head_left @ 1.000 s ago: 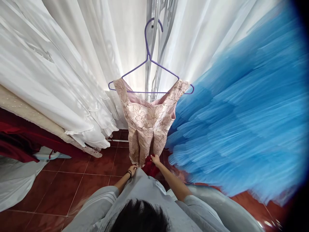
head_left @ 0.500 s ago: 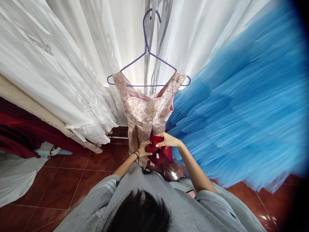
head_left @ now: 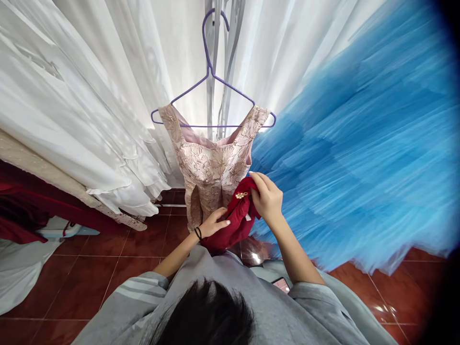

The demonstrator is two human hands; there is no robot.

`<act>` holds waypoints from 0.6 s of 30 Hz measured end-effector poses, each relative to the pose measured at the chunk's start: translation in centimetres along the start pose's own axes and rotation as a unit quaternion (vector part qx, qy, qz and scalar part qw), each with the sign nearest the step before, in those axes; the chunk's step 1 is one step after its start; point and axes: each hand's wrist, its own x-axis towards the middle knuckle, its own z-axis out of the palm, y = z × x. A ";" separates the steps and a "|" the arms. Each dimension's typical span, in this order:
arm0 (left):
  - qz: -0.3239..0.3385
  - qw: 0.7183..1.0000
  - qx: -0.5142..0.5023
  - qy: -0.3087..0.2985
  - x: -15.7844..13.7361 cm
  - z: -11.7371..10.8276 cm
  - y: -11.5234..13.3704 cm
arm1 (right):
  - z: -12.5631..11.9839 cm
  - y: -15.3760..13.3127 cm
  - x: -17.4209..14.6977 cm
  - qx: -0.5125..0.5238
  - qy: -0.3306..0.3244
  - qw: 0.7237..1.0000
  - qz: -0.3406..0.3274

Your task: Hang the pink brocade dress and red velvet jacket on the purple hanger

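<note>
A dark red cloth garment (head_left: 239,223) hangs bunched between my hands, with a gold ornament (head_left: 241,195) near its upper edge and a small white tag. My right hand (head_left: 268,195) is closed on its top corner, raised at the right. At the lower left, my left hand (head_left: 212,224) grips the cloth's side, thumb and fingers on it, a black band round the wrist. Just behind is a pink floral dress (head_left: 213,160) on a purple hanger (head_left: 209,72); the red cloth covers part of its skirt.
White gowns (head_left: 89,110) hang at the left and behind. A wide blue tulle skirt (head_left: 352,158) fills the right side, close to my right arm. Underfoot is a red tiled floor (head_left: 97,273). A phone (head_left: 282,284) lies by my right side.
My right hand has lifted the garment's top edge up and right, turning the ornament into view. The cloth, bunched before, is now spread more, and my left hand sits slightly further left.
</note>
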 end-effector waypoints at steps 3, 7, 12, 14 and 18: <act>-0.005 1.000 0.023 0.014 0.8 -1.2 0.9 | -0.3 0.0 1.7 -0.017 0.030 0.999 -0.041; -0.052 0.989 0.134 0.041 0.8 -4.3 0.6 | -1.0 1.4 3.2 0.005 0.067 0.998 -0.012; -0.167 0.953 0.241 -0.069 0.0 -4.1 -4.6 | -1.9 1.2 4.5 0.071 0.119 0.990 0.023; -0.192 0.943 0.270 -0.007 -0.1 -3.1 -7.0 | -2.2 0.8 4.7 0.078 0.126 0.989 0.028; -0.197 0.900 0.318 0.224 -0.1 -2.7 -10.0 | -2.5 0.8 4.2 0.061 0.127 0.989 0.044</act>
